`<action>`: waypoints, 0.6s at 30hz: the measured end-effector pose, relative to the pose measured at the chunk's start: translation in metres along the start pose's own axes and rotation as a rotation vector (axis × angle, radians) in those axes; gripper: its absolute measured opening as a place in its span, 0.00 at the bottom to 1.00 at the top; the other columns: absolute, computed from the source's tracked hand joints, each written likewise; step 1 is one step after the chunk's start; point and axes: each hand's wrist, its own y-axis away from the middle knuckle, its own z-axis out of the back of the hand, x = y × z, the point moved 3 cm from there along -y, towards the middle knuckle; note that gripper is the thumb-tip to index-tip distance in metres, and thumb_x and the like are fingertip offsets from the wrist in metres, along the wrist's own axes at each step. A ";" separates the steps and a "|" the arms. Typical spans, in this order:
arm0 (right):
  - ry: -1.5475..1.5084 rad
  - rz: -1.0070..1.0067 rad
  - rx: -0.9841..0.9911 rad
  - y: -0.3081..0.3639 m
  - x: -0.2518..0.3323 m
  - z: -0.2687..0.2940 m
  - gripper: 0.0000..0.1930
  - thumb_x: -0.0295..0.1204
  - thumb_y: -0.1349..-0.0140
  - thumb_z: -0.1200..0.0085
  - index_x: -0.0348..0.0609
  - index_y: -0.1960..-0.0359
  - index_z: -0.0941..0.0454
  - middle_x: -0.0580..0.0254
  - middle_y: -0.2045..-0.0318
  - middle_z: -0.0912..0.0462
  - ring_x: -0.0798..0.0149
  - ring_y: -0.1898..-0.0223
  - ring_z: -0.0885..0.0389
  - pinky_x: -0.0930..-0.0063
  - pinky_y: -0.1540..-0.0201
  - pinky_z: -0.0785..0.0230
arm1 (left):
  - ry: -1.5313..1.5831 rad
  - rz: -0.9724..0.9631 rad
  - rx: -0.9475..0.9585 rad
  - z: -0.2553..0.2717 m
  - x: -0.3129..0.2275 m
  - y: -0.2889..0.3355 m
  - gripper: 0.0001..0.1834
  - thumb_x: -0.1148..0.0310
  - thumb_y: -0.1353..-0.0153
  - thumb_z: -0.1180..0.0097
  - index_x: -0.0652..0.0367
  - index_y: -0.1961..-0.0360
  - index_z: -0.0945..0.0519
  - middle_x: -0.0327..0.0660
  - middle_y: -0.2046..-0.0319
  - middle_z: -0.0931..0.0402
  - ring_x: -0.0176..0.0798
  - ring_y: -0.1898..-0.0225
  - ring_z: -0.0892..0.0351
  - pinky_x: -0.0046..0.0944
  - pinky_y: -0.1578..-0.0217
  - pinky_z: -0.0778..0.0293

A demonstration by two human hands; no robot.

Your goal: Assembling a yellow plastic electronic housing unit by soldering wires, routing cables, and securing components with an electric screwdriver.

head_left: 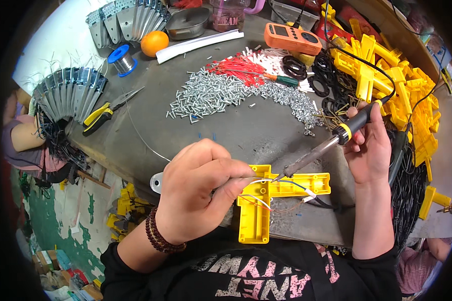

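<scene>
Soldering iron (320,150) in clenched right hand (369,145), tip aimed down-left at yellow housing (266,200), left hand (196,188) pinching wire (258,179).

1. My heap of silver screws (211,93) lies mid-table
2. Orange fruit (154,43) and solder spool (121,59) sit far left
3. Yellow-handled pliers (105,113) left
4. Orange meter (292,38) far right

We are losing the solder wire (141,131) where it is passing under the left hand (198,193), whose fingers are hiding part of the yellow shell (258,215). We are not making out the joint at the iron (326,145) tip: too small.
</scene>
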 end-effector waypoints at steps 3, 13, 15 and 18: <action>0.001 0.003 0.010 -0.001 0.001 0.000 0.15 0.45 0.28 0.55 0.48 0.56 0.26 0.65 0.66 0.20 0.81 0.82 0.33 0.86 0.82 0.43 | 0.002 -0.006 0.000 0.000 0.001 -0.002 0.07 0.80 0.50 0.38 0.59 0.69 0.17 0.38 0.73 0.27 0.36 0.71 0.27 0.32 0.70 0.33; -0.004 0.041 -0.054 0.005 0.009 -0.002 0.15 0.45 0.28 0.55 0.48 0.55 0.26 0.66 0.65 0.19 0.81 0.82 0.33 0.86 0.82 0.42 | -0.007 -0.036 -0.089 -0.002 -0.006 0.000 0.09 0.82 0.50 0.38 0.59 0.67 0.17 0.39 0.74 0.27 0.38 0.72 0.28 0.33 0.71 0.33; -0.003 0.065 -0.066 0.007 0.015 0.001 0.16 0.46 0.29 0.55 0.48 0.54 0.27 0.66 0.65 0.20 0.82 0.82 0.34 0.87 0.81 0.42 | -0.012 -0.080 -0.127 0.003 -0.010 0.003 0.09 0.83 0.49 0.39 0.60 0.67 0.18 0.40 0.74 0.27 0.38 0.72 0.28 0.34 0.72 0.33; 0.003 0.070 -0.059 0.011 0.017 0.000 0.16 0.47 0.29 0.55 0.49 0.54 0.27 0.67 0.65 0.20 0.82 0.82 0.34 0.88 0.80 0.42 | -0.046 -0.058 -0.124 0.008 -0.016 0.011 0.09 0.82 0.49 0.39 0.58 0.67 0.18 0.39 0.75 0.27 0.38 0.73 0.28 0.34 0.73 0.33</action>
